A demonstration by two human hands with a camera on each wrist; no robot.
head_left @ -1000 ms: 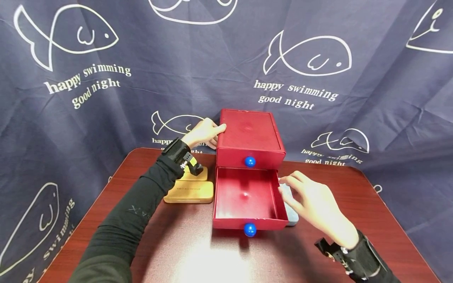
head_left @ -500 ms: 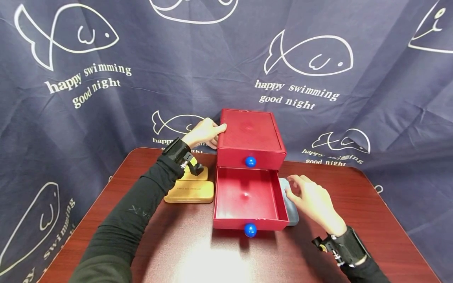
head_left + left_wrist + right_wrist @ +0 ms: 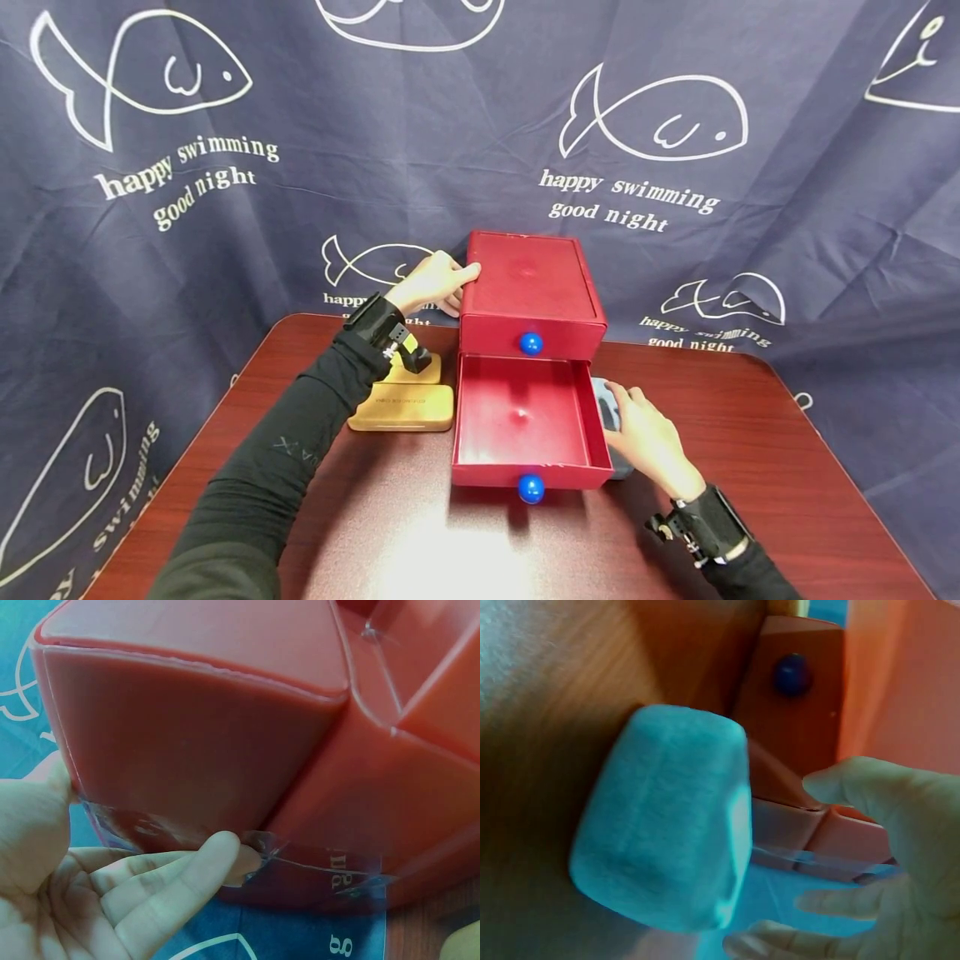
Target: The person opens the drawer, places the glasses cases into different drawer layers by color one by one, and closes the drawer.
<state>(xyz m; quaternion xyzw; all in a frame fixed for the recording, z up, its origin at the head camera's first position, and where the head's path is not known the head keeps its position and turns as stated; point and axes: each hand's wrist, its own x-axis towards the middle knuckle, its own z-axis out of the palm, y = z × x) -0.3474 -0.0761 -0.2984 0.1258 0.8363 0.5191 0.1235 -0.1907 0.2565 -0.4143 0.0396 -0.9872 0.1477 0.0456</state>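
In the head view a red two-drawer cabinet [image 3: 532,279] has its lower drawer [image 3: 528,475] pulled out and its upper drawer closed, each with a blue knob. My left hand [image 3: 432,281] grips the cabinet's left side, thumb over the top edge; the left wrist view shows the fingers [image 3: 172,892] against the red plastic. To the right of the drawer lies a pale blue glasses case [image 3: 667,817]. Over this case is my right hand [image 3: 645,437], thumb and fingers spread apart; in the right wrist view a gap separates them from the case.
Two yellow cases [image 3: 401,408] lie left of the cabinet, partly behind the left wrist's camera. A dark blue curtain [image 3: 450,150] with fish prints hangs behind the reddish wooden table [image 3: 750,433].
From beside the drawer's right wall, my right hand has drawn back and come over the blue case. My left hand, the cabinet and the drawer have stayed put.
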